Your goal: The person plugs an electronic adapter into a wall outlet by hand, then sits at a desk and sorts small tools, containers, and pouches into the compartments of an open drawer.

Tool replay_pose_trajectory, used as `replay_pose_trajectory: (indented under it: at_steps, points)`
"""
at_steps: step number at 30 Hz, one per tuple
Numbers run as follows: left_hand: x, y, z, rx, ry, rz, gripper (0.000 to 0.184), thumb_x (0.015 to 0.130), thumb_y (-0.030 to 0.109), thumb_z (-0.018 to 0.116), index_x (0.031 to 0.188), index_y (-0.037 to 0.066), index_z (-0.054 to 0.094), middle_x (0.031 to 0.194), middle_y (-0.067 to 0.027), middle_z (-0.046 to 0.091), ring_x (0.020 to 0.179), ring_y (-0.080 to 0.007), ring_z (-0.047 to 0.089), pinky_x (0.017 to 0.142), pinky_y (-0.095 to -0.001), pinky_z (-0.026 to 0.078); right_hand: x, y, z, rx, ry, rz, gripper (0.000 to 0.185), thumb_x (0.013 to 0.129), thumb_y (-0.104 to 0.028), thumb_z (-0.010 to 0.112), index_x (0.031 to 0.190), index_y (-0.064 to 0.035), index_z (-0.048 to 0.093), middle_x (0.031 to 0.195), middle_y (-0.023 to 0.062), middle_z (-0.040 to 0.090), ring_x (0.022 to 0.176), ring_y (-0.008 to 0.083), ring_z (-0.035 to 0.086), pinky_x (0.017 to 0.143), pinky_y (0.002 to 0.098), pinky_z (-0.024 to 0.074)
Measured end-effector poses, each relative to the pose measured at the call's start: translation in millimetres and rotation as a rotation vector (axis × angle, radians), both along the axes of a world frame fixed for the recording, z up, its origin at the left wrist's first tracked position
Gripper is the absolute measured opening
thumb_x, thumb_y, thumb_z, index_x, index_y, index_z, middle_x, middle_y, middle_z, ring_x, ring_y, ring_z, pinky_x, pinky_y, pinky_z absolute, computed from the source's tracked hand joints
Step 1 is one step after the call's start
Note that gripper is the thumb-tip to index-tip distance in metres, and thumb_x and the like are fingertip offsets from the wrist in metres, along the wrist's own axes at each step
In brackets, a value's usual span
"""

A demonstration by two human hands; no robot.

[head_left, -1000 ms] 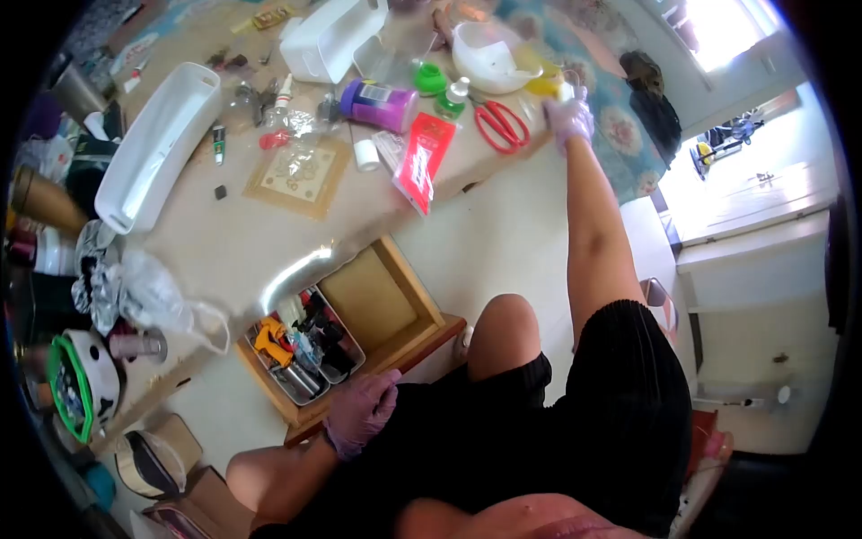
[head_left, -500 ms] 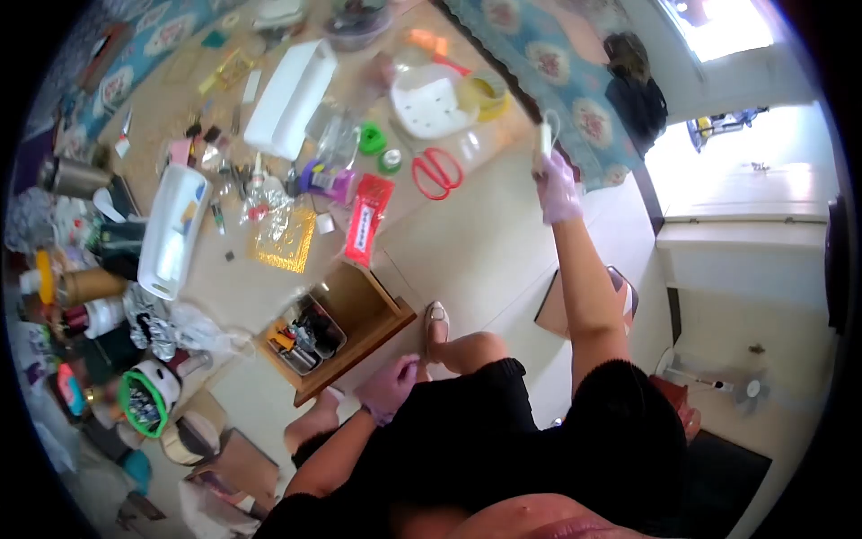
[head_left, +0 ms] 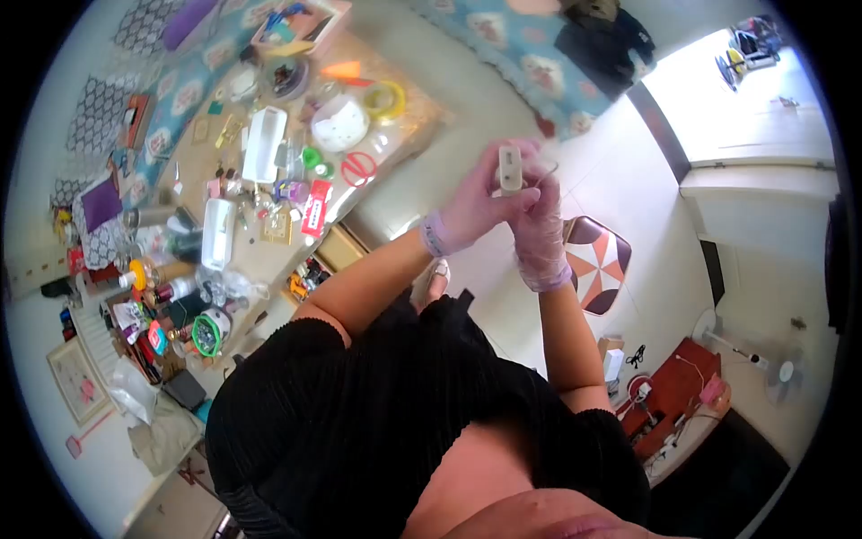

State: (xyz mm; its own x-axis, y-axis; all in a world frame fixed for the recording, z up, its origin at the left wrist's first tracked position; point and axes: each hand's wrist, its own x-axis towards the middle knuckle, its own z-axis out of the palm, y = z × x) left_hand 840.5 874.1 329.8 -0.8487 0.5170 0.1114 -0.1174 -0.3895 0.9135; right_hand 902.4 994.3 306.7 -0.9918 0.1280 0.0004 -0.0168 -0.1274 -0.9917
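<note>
Across the cluttered worktop (head_left: 250, 251), red scissors (head_left: 358, 169) lie by the near edge. Well apart from its right corner, above the tiled floor (head_left: 485, 310), I have a white device (head_left: 510, 169) between both gloved hands: my left hand (head_left: 469, 211) grasps it, thumb across; my right hand's (head_left: 540, 238) fingers curl against it.
</note>
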Motion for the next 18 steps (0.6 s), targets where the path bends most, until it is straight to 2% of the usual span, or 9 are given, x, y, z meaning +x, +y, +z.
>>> replay_pose_trajectory:
  at_steps: [2, 3, 4, 5, 6, 7, 10, 15, 18]
  points:
    - [-14.0, 22.2, -3.3, -0.048, 0.136, 0.023, 0.06, 0.076, 0.012, 0.078, 0.125, 0.009, 0.043, 0.125, -0.0104, 0.052, 0.113, -0.0198, 0.054, 0.096, -0.035, 0.045, -15.3, 25.5, 15.2, 0.273, 0.199, -0.093, 0.03, 0.085, 0.012, 0.056, 0.111, -0.0038, 0.054, 0.121, 0.0065, 0.055, 0.111, 0.0166, 0.055, 0.099, 0.0303, 0.0418]
    - [-20.8, 28.7, -3.1, -0.097, 0.261, 0.067, 0.058, 0.074, 0.01, 0.079, 0.122, 0.009, 0.046, 0.121, -0.0105, 0.054, 0.111, -0.0219, 0.056, 0.094, -0.0358, 0.047, -18.8, 34.6, 20.5, 0.27, 0.194, -0.099, 0.03, 0.085, 0.012, 0.056, 0.111, -0.0038, 0.054, 0.121, 0.0065, 0.055, 0.111, 0.0166, 0.055, 0.099, 0.0303, 0.0418]
    - [-33.1, 31.5, -2.3, -0.101, 0.259, 0.066, 0.058, 0.074, 0.01, 0.079, 0.122, 0.009, 0.046, 0.121, -0.0105, 0.054, 0.111, -0.0219, 0.056, 0.094, -0.0358, 0.047, -23.2, 42.6, 23.6, 0.152, 0.118, -0.126, 0.028, 0.085, 0.013, 0.055, 0.108, -0.0032, 0.057, 0.121, 0.0061, 0.056, 0.11, 0.0157, 0.055, 0.098, 0.0291, 0.0422]
    - [-49.2, 31.6, 8.5, -0.305, 0.512, 0.173, 0.056, 0.073, 0.009, 0.08, 0.119, 0.01, 0.048, 0.119, -0.0109, 0.055, 0.109, -0.025, 0.057, 0.092, -0.0367, 0.047, -28.7, 49.4, 27.6, 0.033, 0.043, -0.148, 0.026, 0.085, 0.014, 0.054, 0.105, -0.0026, 0.059, 0.121, 0.0057, 0.056, 0.109, 0.0147, 0.056, 0.097, 0.0279, 0.0427]
    - [-64.6, 33.1, 15.9, -0.513, 0.767, 0.286, 0.054, 0.071, 0.008, 0.08, 0.116, 0.01, 0.05, 0.116, -0.0113, 0.057, 0.107, -0.0281, 0.058, 0.091, -0.0377, 0.047, -38.7, 55.0, 36.8, 0.035, 0.006, -0.161, 0.02, 0.088, 0.01, 0.054, 0.101, -0.0031, 0.063, 0.113, 0.0052, 0.061, 0.105, 0.0126, 0.057, 0.093, 0.0258, 0.0434]
    - [-77.1, 36.1, 17.4, -0.521, 0.771, 0.298, 0.054, 0.071, 0.008, 0.08, 0.116, 0.01, 0.05, 0.116, -0.0113, 0.057, 0.107, -0.0281, 0.058, 0.091, -0.0377, 0.047, -48.7, 60.0, 45.4, 0.03, 0.012, -0.149, 0.02, 0.088, 0.01, 0.054, 0.101, -0.0031, 0.063, 0.113, 0.0052, 0.061, 0.105, 0.0126, 0.057, 0.093, 0.0258, 0.0434]
    - [-123.9, 45.7, 21.4, -0.547, 0.87, 0.4, 0.051, 0.069, 0.006, 0.08, 0.112, 0.01, 0.053, 0.11, -0.0111, 0.059, 0.104, -0.0318, 0.058, 0.088, -0.0384, 0.047, -94.0, 83.0, 52.6, 0.016, -0.113, -0.174, 0.016, 0.091, 0.003, 0.056, 0.102, -0.0037, 0.065, 0.092, -0.0005, 0.064, 0.092, 0.0077, 0.057, 0.083, 0.0211, 0.0439]
    - [-216.6, 71.8, 12.0, -0.579, 0.872, 0.454, 0.052, 0.07, 0.006, 0.079, 0.114, 0.01, 0.051, 0.109, -0.011, 0.06, 0.103, -0.0317, 0.058, 0.089, -0.0385, 0.047, -205.1, 132.8, 75.5, 0.017, -0.1, -0.131, 0.016, 0.09, 0.002, 0.058, 0.103, -0.003, 0.064, 0.09, -0.001, 0.064, 0.083, 0.006, 0.055, 0.077, 0.02, 0.0447]
    - [-267.5, 96.9, 15.5, -0.546, 0.827, 0.585, 0.053, 0.072, 0.004, 0.078, 0.116, 0.01, 0.05, 0.113, -0.0115, 0.059, 0.104, -0.0323, 0.057, 0.09, -0.0383, 0.047, -257.4, 156.8, 112.6, 0.053, -0.243, -0.029, 0.019, 0.088, 0.0, 0.061, 0.107, -0.0011, 0.063, 0.09, 0.0004, 0.064, 0.077, 0.0065, 0.054, 0.071, 0.0202, 0.0446]
